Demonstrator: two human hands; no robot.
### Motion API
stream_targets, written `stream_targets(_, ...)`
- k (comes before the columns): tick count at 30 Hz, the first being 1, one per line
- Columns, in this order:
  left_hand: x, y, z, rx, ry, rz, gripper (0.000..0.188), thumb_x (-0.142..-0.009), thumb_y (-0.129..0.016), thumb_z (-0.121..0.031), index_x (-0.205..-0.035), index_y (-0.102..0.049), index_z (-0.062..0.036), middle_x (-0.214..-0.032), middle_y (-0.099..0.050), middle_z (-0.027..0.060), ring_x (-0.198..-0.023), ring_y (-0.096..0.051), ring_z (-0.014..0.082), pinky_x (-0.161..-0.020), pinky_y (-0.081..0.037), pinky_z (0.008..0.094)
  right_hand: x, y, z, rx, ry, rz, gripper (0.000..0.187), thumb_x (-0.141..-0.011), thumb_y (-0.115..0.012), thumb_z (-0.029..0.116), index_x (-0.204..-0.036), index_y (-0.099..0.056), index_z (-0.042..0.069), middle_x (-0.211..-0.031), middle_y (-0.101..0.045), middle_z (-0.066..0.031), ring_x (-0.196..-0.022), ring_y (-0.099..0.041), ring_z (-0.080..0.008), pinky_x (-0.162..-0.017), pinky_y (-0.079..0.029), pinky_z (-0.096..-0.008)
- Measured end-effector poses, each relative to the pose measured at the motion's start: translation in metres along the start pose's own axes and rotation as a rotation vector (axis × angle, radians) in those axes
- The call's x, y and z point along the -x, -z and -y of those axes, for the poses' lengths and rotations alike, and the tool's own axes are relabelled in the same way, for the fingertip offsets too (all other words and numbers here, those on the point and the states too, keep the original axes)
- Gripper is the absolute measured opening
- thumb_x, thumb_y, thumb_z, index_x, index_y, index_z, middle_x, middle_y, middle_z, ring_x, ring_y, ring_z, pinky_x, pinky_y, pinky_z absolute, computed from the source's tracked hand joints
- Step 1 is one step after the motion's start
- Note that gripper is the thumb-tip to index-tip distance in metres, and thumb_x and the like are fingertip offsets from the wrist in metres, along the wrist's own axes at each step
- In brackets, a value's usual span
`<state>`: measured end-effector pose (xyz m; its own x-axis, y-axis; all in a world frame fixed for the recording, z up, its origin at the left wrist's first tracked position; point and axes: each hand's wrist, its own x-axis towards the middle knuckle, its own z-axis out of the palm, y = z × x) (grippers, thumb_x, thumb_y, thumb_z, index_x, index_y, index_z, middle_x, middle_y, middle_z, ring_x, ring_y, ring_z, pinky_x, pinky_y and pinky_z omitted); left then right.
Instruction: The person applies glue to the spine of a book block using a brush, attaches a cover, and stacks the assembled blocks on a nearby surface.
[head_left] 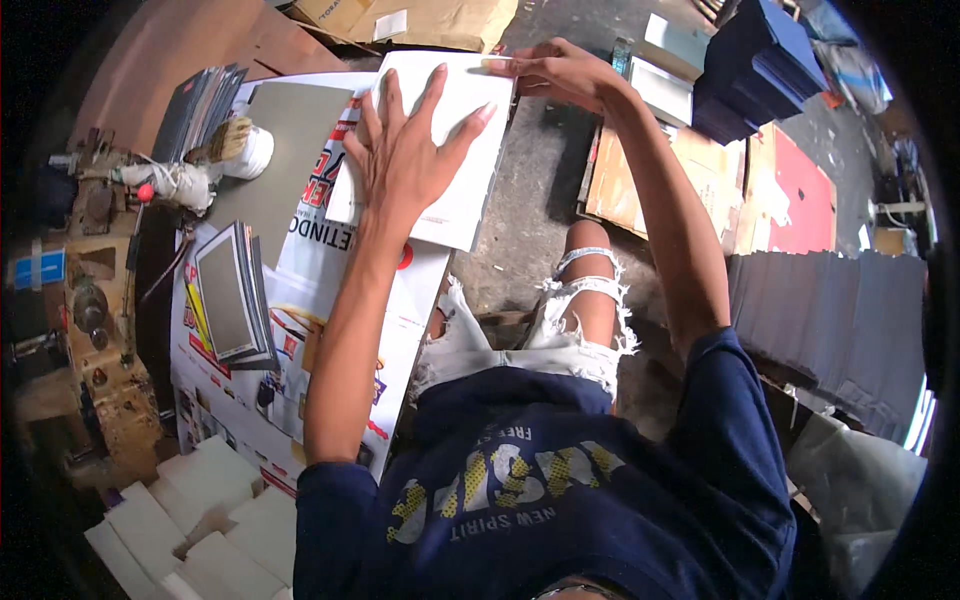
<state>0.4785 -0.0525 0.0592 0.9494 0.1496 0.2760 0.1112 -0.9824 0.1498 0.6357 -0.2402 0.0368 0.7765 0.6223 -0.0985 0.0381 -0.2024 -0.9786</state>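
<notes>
On the counter [300, 300], covered by a large printed poster sheet [330, 290], a person is working over a folded white paper booklet [455, 160] lying at the far edge, partly overhanging the gap above the floor. Beside it, to the left, a grey board [275, 150] is lying flat, and nearer the person a small fanned stack of grey-faced sheets [232, 295] is resting on the poster; white foam blocks [190, 520] are piling at the near corner, and a white glue pot with a brush [240, 145] is standing by the board. The left hand [405, 150] is pressing flat on the booklet, fingers spread and open. The right hand [560, 72] is pinching the booklet's far top corner between thumb and fingertips. Because the booklet is hanging off the edge, uneven pressure could probably be letting it slide or crease crookedly, and the nearby glue could be smearing it.
</notes>
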Motion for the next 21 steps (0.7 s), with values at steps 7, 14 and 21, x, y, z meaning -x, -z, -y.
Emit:
stream_targets(7,0.003,-0.013,0.006,0.093,-0.028,-0.101,0.080,-0.084,-0.045,-0.080,-0.151,-0.039,-0.0351,-0.160,-0.025,0.0215,-0.145,-0.017,0.0487,-0.108,-0.014,0.0733,0.016,-0.007,-0.004,-0.081,0.172,0.077,0.062,-0.094,-0.067,0.025,-0.143,-0.044,-0.004,-0.133,-0.059,-0.0160,-0.122,-0.058,-0.0205,-0.110,-0.041,-0.0327)
stream_targets(14,-0.005,-0.036,0.005,0.269,-0.004,-0.156,0.082,-0.083,-0.050,-0.078,-0.149,-0.042,-0.0325,-0.161,-0.018,0.0232,-0.146,-0.010,0.0531,-0.107,-0.005,0.0777,0.015,-0.003,0.003,-0.076,0.075,0.107,0.063,-0.092,-0.068,0.024,-0.143,-0.044,-0.004,-0.131,-0.062,-0.0151,-0.122,-0.059,-0.0215,-0.108,-0.044,-0.0314)
stream_targets(21,-0.022,-0.014,0.003,0.325,0.092,-0.053,0.090,-0.077,-0.059,-0.076,-0.149,-0.044,-0.0248,-0.162,-0.015,0.0230,-0.147,-0.007,0.0506,-0.113,-0.007,0.0705,0.013,0.026,0.027,0.010,0.005,0.224,0.079,-0.082,-0.074,0.034,-0.148,-0.041,0.004,-0.135,-0.060,-0.0151,-0.124,-0.058,-0.0238,-0.109,-0.041,-0.0382)
